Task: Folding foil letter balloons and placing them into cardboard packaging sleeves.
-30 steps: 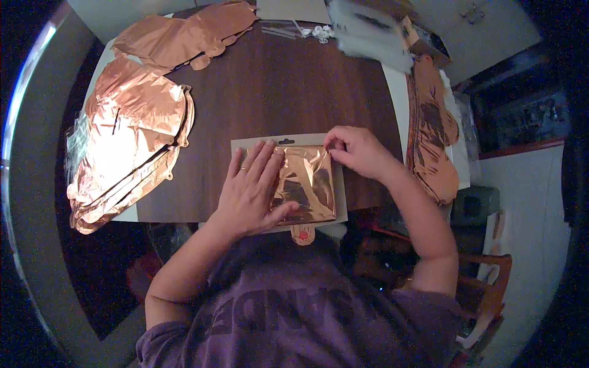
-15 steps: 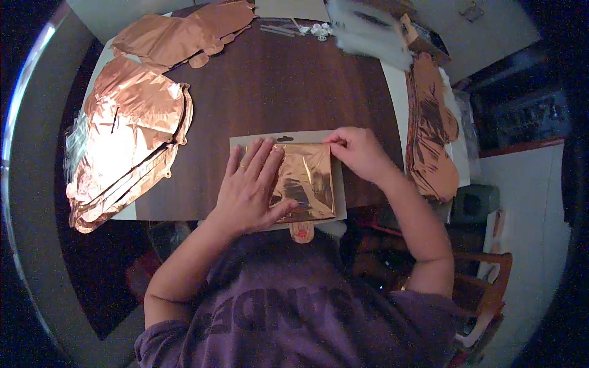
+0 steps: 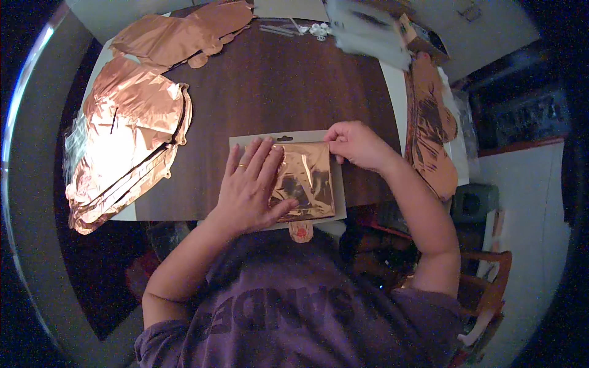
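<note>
A folded rose-gold foil balloon (image 3: 311, 187) lies as a shiny square on a pale card (image 3: 300, 138) with a hanging slot, at the table's near edge. Below the card's lower edge sticks out the balloon's rounded tab (image 3: 301, 232) with a red mark. My left hand (image 3: 248, 187) rests flat across the foil's left part, fingers stretched, a ring on one finger. At the upper right corner of the foil, my right hand (image 3: 359, 146) is closed in a pinch on the balloon's corner. Its fingertips partly cover that corner.
Flat foil balloons (image 3: 138, 98) are piled at the left of the dark table (image 3: 288, 86), with another pile (image 3: 184, 34) behind. More foil (image 3: 432, 129) lies along the right edge. Clear plastic bags (image 3: 365, 34) and small white pieces (image 3: 319, 29) sit at the back.
My right hand has shifted slightly up and to the left around the foil's corner, and its forearm has swung a little outward. The left hand stays put on the foil.
</note>
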Action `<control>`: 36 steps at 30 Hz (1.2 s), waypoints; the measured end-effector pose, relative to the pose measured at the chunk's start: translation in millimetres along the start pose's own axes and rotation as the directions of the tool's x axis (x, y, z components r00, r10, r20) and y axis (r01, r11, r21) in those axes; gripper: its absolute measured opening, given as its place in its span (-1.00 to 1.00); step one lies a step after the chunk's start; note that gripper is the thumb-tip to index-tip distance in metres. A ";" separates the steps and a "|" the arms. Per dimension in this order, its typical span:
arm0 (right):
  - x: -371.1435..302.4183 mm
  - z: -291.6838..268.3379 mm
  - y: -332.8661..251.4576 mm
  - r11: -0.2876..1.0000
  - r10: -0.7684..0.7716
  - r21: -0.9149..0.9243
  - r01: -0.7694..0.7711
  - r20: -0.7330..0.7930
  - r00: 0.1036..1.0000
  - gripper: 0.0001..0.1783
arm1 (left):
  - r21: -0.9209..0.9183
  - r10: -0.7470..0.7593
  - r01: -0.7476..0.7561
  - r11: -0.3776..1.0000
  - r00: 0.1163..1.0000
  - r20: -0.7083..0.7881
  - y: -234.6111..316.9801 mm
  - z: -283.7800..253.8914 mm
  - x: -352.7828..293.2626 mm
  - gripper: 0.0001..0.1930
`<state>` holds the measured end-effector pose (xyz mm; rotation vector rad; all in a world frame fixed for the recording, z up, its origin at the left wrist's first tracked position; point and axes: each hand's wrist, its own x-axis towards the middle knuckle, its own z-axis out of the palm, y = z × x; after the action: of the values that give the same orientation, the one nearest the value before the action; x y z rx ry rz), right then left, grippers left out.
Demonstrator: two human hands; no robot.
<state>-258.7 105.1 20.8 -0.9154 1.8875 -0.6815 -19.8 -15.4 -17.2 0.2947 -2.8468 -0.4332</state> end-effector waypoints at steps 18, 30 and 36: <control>-0.9 -0.1 4.2 0.975 0.117 -0.192 -0.110 0.023 0.993 -0.77 | 0.057 0.014 -0.013 0.998 1.000 -0.010 3.5 0.7 2.6 -0.07; -58.6 27.0 -7.2 0.746 -0.407 -0.660 0.092 -0.342 0.847 -0.84 | 0.099 0.014 -0.012 0.995 1.000 -0.018 4.8 0.9 2.0 -0.07; -63.4 46.9 12.7 0.773 -0.546 -0.560 0.298 -0.347 0.762 -0.60 | 0.103 0.012 -0.011 0.995 1.000 -0.009 6.8 1.2 4.8 -0.08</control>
<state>-200.6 159.9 21.2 -1.6747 2.3845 -0.7966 -25.7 -9.9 -15.2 0.2987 -2.8646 -0.2819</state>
